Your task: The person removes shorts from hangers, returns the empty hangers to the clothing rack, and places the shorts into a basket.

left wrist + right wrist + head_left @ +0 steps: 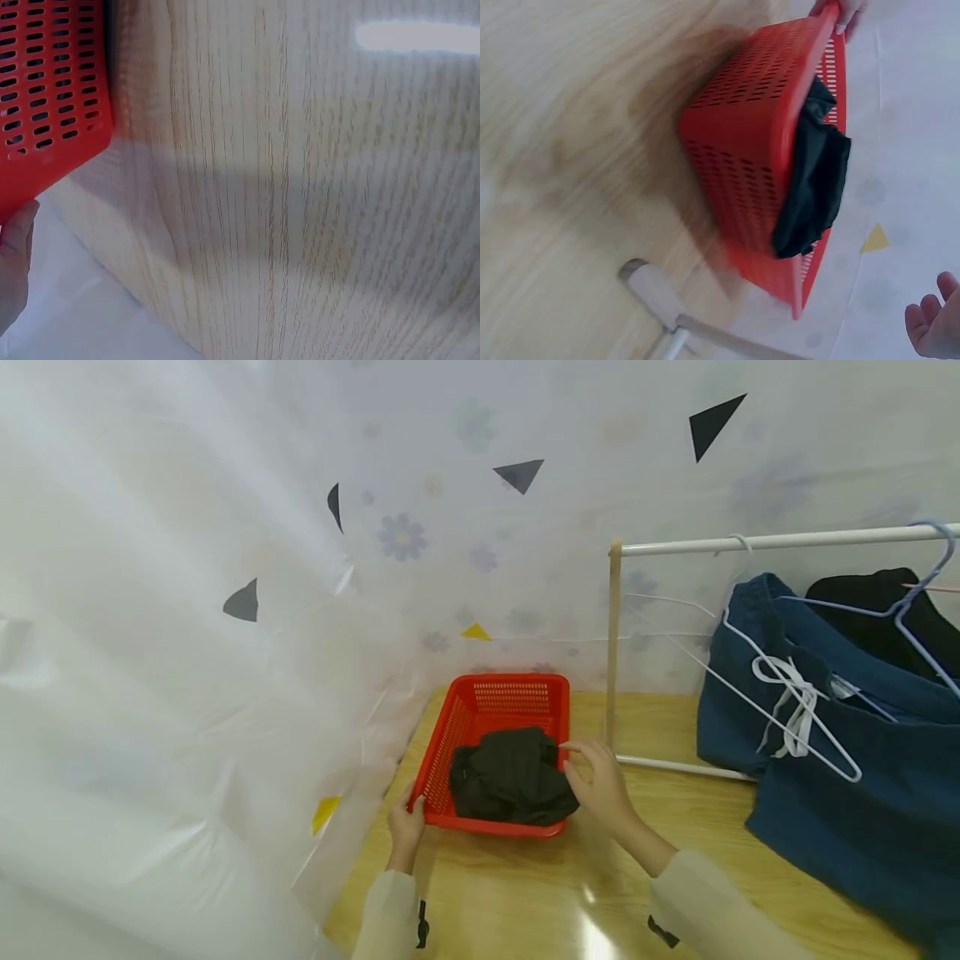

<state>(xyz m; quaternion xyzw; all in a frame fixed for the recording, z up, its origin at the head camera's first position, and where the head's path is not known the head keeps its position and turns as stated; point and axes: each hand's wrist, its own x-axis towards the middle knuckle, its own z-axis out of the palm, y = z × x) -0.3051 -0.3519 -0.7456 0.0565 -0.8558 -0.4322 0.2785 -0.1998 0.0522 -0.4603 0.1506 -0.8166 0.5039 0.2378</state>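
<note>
A red plastic basket (491, 828) with slotted walls stands on the table, a crumpled dark garment (513, 777) inside it. The garment's kind cannot be told; part of it drapes over the basket's right rim. My left hand (406, 825) grips the rim at the near left corner; in the right wrist view the same left hand (849, 13) shows at the top. Beside the right rim hovers my right hand (598, 781), its fingers loosely bent and holding nothing. From the right wrist, this right hand (936, 322) appears apart from the basket.
A rack with a white rail (825, 537) stands on the right. Blue drawstring shorts (825, 777) and a black garment (862, 597) hang there, along with a white hanger (795, 685) and a lilac hanger (903, 606). Whitish sheeting (187, 710) lines the left and back.
</note>
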